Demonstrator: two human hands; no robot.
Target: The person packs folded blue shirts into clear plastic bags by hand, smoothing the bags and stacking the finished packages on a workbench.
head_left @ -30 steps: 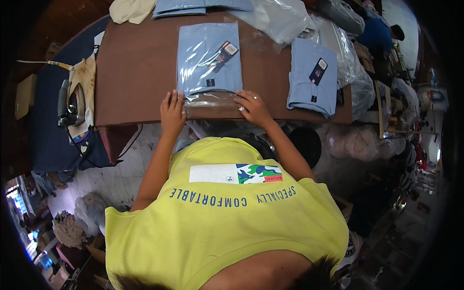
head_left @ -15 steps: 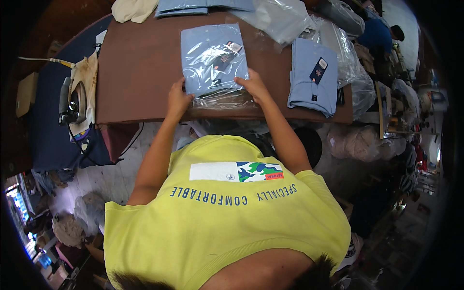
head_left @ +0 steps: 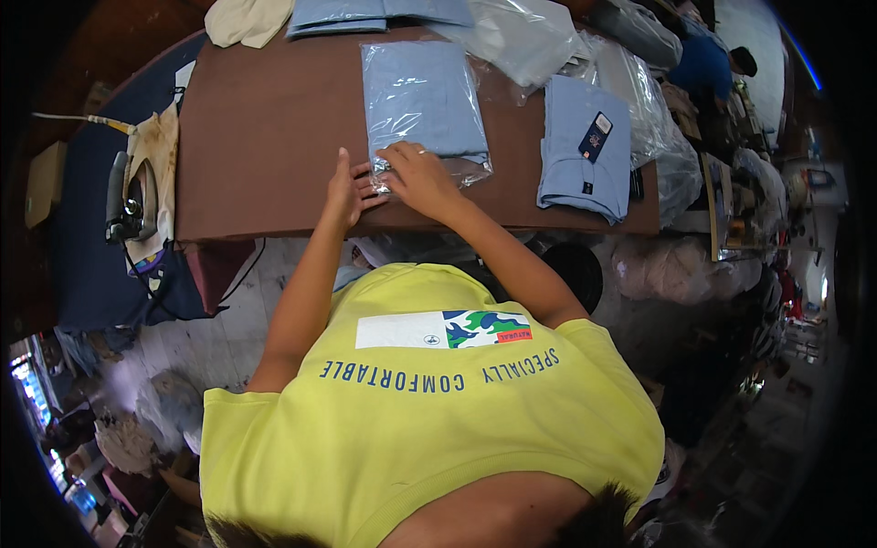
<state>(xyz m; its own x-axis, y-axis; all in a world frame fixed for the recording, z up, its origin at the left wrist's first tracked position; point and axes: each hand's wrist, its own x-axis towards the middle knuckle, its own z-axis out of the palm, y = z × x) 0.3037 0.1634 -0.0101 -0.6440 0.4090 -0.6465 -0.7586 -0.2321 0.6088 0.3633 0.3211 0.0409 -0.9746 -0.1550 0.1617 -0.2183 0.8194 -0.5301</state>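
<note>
A folded light blue shirt (head_left: 425,100) lies in a clear plastic bag (head_left: 470,170) on the brown table, its plain side up. Loose, crinkled plastic extends past the shirt's near edge. My right hand (head_left: 422,183) reaches across to the bag's near left corner, its fingers bent onto the plastic there. Beside that same corner is my left hand (head_left: 347,190), thumb up and fingers spread, the fingertips close to the plastic. Whether those fingertips touch the bag is hard to see. To the right rests another folded blue shirt (head_left: 571,173), unbagged, with a dark tag (head_left: 596,137) on top.
An iron (head_left: 132,205) stands on a stained cloth (head_left: 157,146) at the left. More folded blue garments (head_left: 338,11), a cream cloth (head_left: 247,20) and clear plastic bags (head_left: 521,41) line the far side of the brown table (head_left: 265,137). A person (head_left: 708,66) is at the far right.
The bagged shirt has been turned over: its tag and buttons no longer show. My right hand has moved left to the near corner; my left hand has let go and its fingers have spread.
</note>
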